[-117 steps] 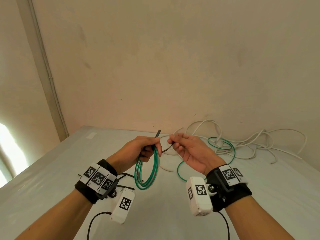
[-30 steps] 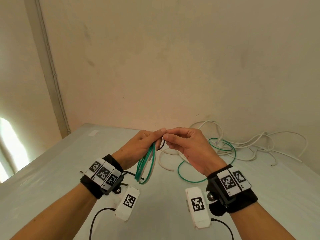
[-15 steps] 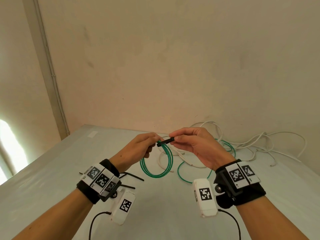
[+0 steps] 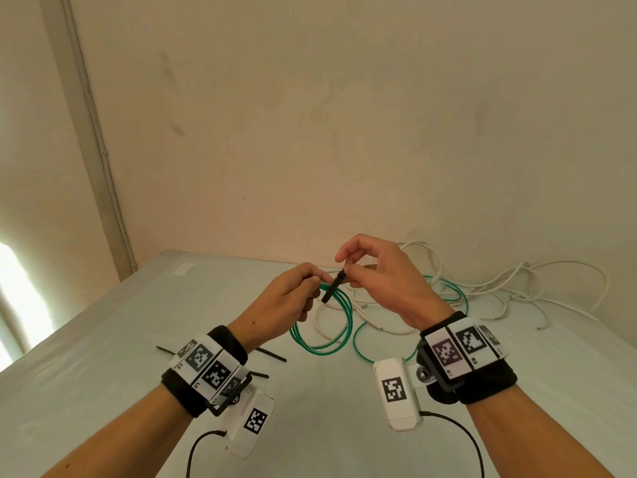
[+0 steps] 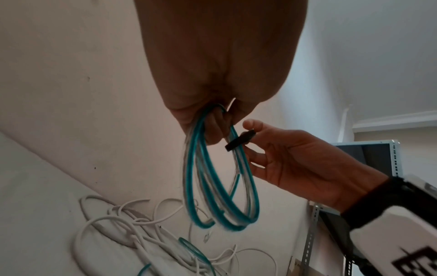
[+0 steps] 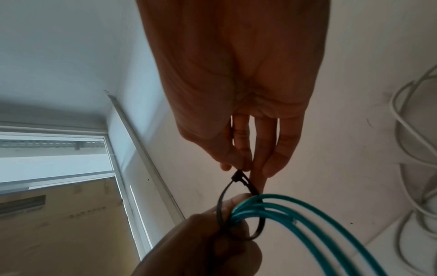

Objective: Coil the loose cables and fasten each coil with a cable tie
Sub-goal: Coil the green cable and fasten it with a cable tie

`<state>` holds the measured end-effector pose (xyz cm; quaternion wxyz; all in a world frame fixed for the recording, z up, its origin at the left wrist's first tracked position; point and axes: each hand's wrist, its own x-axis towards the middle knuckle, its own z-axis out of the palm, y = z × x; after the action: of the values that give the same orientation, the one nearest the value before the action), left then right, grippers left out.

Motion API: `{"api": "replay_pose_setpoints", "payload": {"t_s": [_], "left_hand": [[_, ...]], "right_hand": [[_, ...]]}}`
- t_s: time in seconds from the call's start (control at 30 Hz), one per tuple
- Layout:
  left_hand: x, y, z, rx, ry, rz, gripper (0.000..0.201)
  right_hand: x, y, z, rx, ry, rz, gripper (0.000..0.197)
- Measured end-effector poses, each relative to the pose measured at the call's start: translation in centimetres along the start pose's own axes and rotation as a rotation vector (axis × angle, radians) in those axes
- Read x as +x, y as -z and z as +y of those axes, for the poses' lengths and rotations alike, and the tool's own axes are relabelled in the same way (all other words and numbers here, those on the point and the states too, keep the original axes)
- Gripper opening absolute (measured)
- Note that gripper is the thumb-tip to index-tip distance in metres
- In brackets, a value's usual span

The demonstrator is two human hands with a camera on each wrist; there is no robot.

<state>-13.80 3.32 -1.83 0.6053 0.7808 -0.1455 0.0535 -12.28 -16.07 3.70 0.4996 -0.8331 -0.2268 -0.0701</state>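
My left hand (image 4: 296, 291) grips the top of a green cable coil (image 4: 322, 334) that hangs above the table; in the left wrist view the green coil (image 5: 222, 186) dangles from the curled fingers. A black cable tie (image 4: 332, 288) is looped loosely round the coil's strands, seen as a wide loop in the right wrist view (image 6: 236, 209). My right hand (image 4: 365, 270) pinches the tie's head end (image 6: 241, 179) between thumb and fingers, just right of the left hand. A second green cable (image 4: 448, 298) lies loose on the table behind.
A tangle of white cables (image 4: 499, 288) lies on the table (image 4: 103, 339) against the back wall at the right. Spare black cable ties (image 4: 272, 355) lie under my left wrist. A wall corner with a conduit (image 4: 100, 160) stands at the left.
Since a second ago the tie has been looped round the coil and its end drawn through. My right hand has risen and now pulls the tie's end up and rightwards.
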Motion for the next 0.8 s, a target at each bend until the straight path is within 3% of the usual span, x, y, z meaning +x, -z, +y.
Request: {"api": "replay_pose_setpoints", "payload": {"t_s": [0.27, 0.47, 0.7, 0.8], "left_hand": [[0.2, -1.0, 1.0, 0.24, -0.132, 0.245, 0.027], [0.4, -1.1, 1.0, 0.289, -0.135, 0.268, 0.045], [0.9, -0.7, 0.2, 0.249, -0.186, 0.242, 0.032], [1.1, -0.5, -0.1, 0.176, -0.144, 0.239, 0.035]], "right_hand": [[-0.2, -0.5, -0.2, 0.156, -0.024, 0.052, 0.02], [-0.7, -0.6, -0.1, 0.281, -0.096, 0.016, 0.013], [-0.7, -1.2, 0.4, 0.384, -0.145, 0.063, 0.011], [-0.7, -1.9, 0.7, 0.447, -0.152, 0.094, 0.011]]}}
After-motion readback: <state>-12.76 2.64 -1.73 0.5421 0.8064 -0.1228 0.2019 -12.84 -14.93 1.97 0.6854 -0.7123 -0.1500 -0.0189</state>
